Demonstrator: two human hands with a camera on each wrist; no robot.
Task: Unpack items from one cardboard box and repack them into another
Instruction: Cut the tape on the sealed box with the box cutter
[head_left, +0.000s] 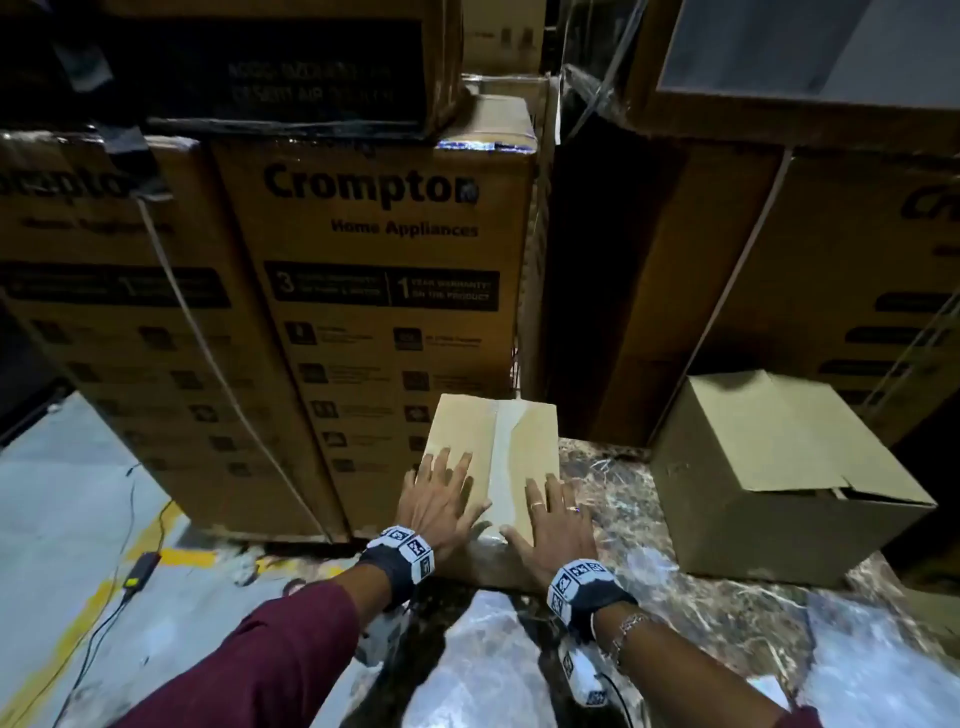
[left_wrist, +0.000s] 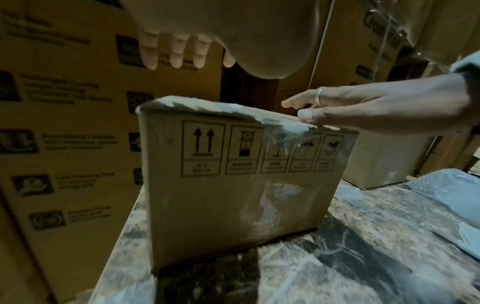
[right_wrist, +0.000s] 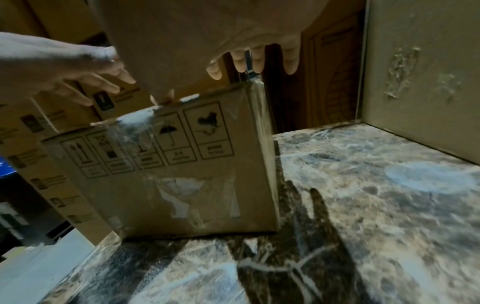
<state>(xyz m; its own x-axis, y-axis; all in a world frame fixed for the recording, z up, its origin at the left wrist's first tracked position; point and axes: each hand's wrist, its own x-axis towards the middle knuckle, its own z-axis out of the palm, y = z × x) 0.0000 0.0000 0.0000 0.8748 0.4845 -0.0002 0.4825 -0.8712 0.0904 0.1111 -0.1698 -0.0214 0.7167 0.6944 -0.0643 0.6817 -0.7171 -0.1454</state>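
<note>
A small brown cardboard box, sealed with clear tape along its top seam, stands on the marble-patterned tabletop. My left hand lies spread on the left half of its top, fingers straight. My right hand, with rings, lies spread on the right half. In the left wrist view the right hand has its thumb on the near top edge of the box. Handling symbols are printed on the near face of the box. A second, larger plain box sits to the right, its top flaps loosely folded down.
Tall printed appliance cartons are stacked right behind and left of the small box. More cartons rise behind the second box. To the left the table ends; the grey floor below has a yellow line and a black cable with an adapter.
</note>
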